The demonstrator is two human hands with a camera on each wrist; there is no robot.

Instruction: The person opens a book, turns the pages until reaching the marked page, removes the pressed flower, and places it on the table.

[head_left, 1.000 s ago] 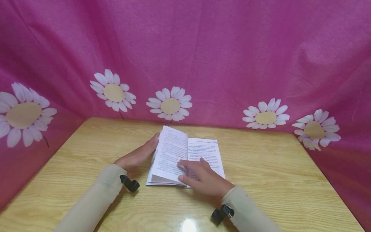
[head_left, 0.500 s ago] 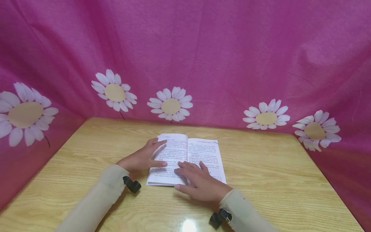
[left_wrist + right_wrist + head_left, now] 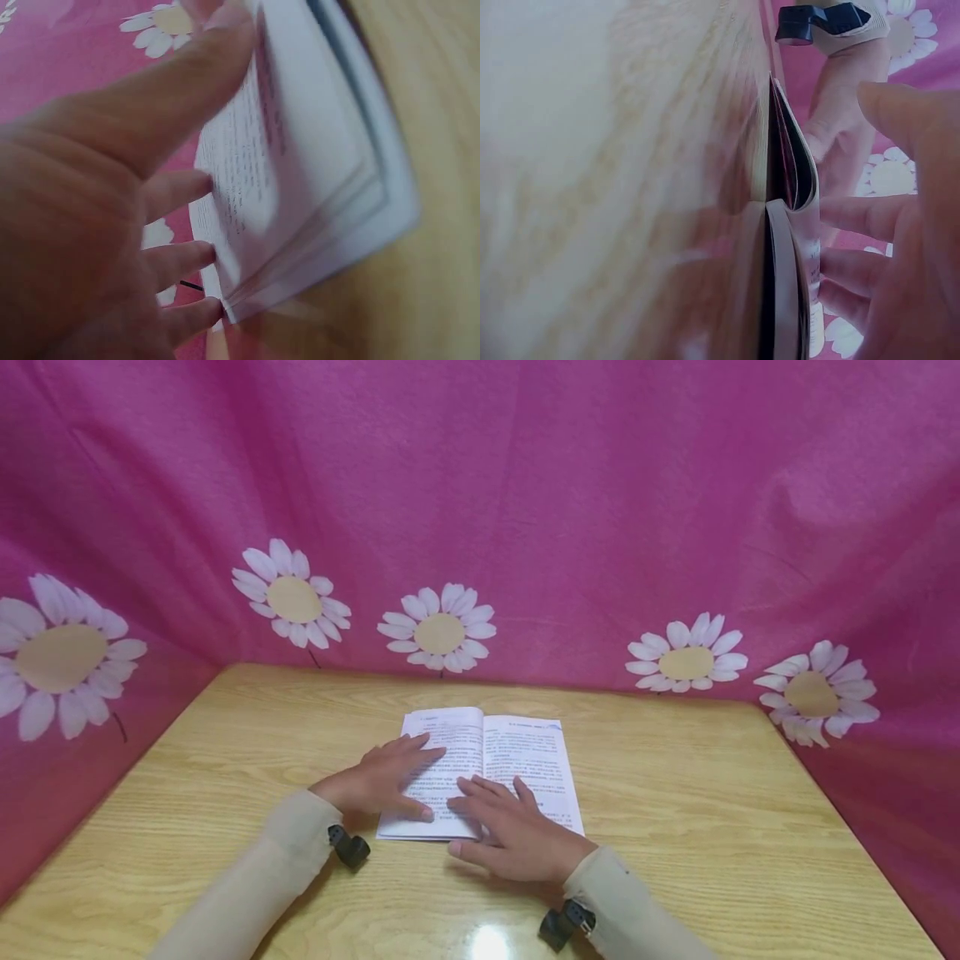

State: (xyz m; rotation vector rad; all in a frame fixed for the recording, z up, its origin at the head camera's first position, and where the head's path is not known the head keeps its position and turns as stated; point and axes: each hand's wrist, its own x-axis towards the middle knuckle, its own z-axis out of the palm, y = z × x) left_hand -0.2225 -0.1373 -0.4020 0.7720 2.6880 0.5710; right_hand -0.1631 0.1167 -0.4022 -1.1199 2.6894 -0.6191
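A book lies spread on the table, printed text on both pages. Across its left page my left hand rests with fingers spread and fairly straight. In the left wrist view, the thumb and fingertips of that left hand touch the printed page, whose lower leaves fan slightly apart. My right hand lies over the lower middle of the book, near the fold, with its fingers extended. From the right wrist, the book's near edge shows side-on, and the right hand's fingers reach over the pages.
A light wooden table carries the book. Behind and beside it hangs a pink cloth printed with white daisies. A small black camera is strapped at the left wrist, another camera at the right.
The raised left page has come down flat. My left hand has moved from behind that page onto it, then slid nearer to me. The right hand has shifted slightly left and nearer.
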